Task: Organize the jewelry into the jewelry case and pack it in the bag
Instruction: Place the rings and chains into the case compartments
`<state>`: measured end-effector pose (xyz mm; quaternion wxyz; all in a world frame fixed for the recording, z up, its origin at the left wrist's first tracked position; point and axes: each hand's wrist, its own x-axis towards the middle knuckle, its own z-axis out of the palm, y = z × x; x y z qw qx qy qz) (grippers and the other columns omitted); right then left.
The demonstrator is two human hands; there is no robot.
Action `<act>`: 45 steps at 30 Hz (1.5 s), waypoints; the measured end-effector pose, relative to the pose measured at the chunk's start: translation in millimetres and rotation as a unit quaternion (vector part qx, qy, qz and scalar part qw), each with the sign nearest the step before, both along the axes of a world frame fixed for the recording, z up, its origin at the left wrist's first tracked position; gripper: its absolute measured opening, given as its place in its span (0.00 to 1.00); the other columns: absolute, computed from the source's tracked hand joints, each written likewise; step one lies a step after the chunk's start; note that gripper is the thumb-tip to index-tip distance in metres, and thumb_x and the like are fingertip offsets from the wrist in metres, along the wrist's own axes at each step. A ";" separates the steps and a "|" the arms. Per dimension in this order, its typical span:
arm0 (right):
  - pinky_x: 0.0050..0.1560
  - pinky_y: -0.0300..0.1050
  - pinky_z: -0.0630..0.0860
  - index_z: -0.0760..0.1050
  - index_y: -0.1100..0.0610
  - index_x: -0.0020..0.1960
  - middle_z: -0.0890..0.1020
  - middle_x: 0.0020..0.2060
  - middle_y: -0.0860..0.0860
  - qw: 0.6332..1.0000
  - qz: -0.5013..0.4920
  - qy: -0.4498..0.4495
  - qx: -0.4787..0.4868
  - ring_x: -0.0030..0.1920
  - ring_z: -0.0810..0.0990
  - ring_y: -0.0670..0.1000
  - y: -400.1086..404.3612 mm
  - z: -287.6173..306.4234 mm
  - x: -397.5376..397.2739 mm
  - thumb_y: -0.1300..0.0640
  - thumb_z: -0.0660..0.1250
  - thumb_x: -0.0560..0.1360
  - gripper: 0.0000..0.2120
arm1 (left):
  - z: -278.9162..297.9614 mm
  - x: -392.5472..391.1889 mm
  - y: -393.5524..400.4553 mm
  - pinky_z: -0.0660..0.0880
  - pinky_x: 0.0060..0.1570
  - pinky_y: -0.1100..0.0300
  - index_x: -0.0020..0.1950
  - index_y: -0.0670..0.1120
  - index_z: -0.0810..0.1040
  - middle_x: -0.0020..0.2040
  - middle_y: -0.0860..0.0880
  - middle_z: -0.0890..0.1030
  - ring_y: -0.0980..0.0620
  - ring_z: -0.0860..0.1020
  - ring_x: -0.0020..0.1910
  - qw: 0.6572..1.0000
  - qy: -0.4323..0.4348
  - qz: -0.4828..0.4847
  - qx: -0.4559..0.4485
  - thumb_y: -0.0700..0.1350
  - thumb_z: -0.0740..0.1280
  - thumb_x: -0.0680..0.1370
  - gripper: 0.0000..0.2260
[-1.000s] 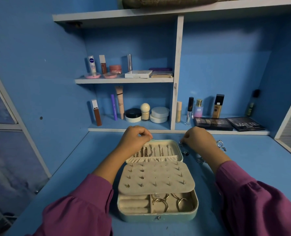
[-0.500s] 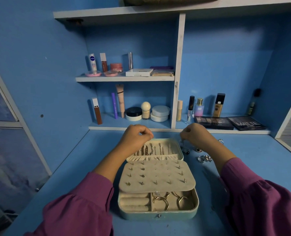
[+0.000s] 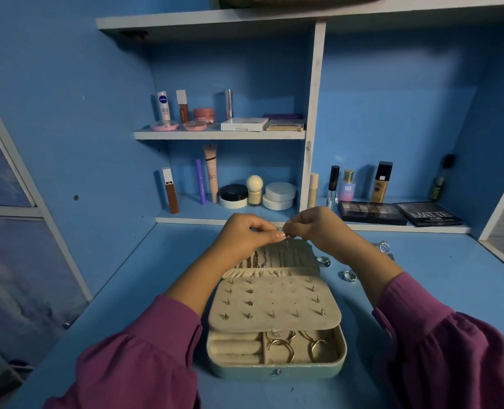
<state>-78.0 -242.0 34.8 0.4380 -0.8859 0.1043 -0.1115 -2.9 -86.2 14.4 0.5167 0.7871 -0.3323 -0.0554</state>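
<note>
Now both hands meet above the far end of the case (image 3: 277,370), which lies open on the blue desk (image 3: 126,290). The left hand (image 3: 241,237) and the right hand (image 3: 315,228) have their fingers curled, fingertips pinched together on a tiny piece (image 3: 287,238) between them; it is too small to say what it is. Below them the lid (image 3: 286,255), lying back at the far end, holds chains (image 3: 255,259) above a gathered pocket. A beige flap (image 3: 274,305) studded with earrings covers the middle of the case. In the near compartments sit ring rolls (image 3: 234,346) on the left and gold hoops (image 3: 280,345) to the right of them. Loose rings (image 3: 348,275) lie on the desk just right of the case, with more farther right by the right wrist. Purple sleeves (image 3: 132,370) cover both forearms. Behind, white shelves (image 3: 219,134) carry tubes, jars and compacts, and two dark palettes (image 3: 371,212) lie flat at the far right.
</note>
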 end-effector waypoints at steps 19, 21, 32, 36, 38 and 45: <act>0.36 0.26 0.72 0.82 0.55 0.44 0.84 0.39 0.50 0.994 0.029 -0.006 0.106 0.40 0.78 0.44 9.7 0.7 -2.2 0.60 0.71 0.73 0.01 | 6.4 1.1 5.2 0.75 0.48 0.63 0.42 0.50 0.82 0.42 0.50 0.83 0.54 0.80 0.44 0.993 -0.040 0.053 -0.096 0.42 0.70 0.76 0.04; 0.36 0.25 0.71 0.82 0.54 0.42 0.84 0.37 0.48 0.994 0.022 -0.015 0.108 0.38 0.78 0.41 9.8 -0.2 -1.2 0.59 0.72 0.73 0.01 | 9.1 1.5 7.1 0.74 0.47 0.64 0.41 0.51 0.82 0.41 0.51 0.83 0.56 0.79 0.43 0.991 -0.030 0.057 -0.118 0.42 0.70 0.76 0.05; 0.42 0.36 0.74 0.83 0.57 0.43 0.85 0.38 0.49 0.991 -0.014 -0.037 0.127 0.37 0.79 0.42 0.8 -0.3 -0.3 0.59 0.72 0.73 0.02 | 23.6 7.8 25.7 0.71 0.41 0.76 0.41 0.49 0.81 0.33 0.60 0.81 0.68 0.76 0.36 0.978 0.010 0.094 -0.185 0.42 0.69 0.76 0.06; 0.39 0.32 0.73 0.83 0.58 0.45 0.85 0.39 0.51 0.993 -0.027 -0.032 0.111 0.37 0.80 0.43 -1.2 -1.0 0.6 0.60 0.71 0.73 0.03 | 25.8 16.0 33.2 0.69 0.38 0.79 0.42 0.45 0.81 0.36 0.53 0.79 0.67 0.75 0.34 0.968 0.029 0.138 -0.206 0.43 0.68 0.77 0.04; 0.40 0.32 0.73 0.82 0.58 0.44 0.85 0.38 0.51 0.993 -0.032 -0.034 0.110 0.39 0.81 0.44 -2.6 -1.0 0.7 0.60 0.71 0.73 0.02 | 25.9 20.2 37.4 0.70 0.39 0.74 0.43 0.44 0.81 0.35 0.52 0.77 0.67 0.74 0.32 0.963 0.039 0.156 -0.216 0.43 0.68 0.77 0.05; 0.40 0.32 0.72 0.83 0.60 0.44 0.85 0.40 0.52 0.992 -0.054 -0.045 0.100 0.41 0.81 0.46 -5.9 -2.8 1.8 0.59 0.70 0.74 0.04 | 24.1 28.5 47.3 0.66 0.40 0.64 0.38 0.46 0.79 0.35 0.50 0.77 0.64 0.72 0.29 0.953 0.063 0.191 -0.225 0.41 0.65 0.78 0.09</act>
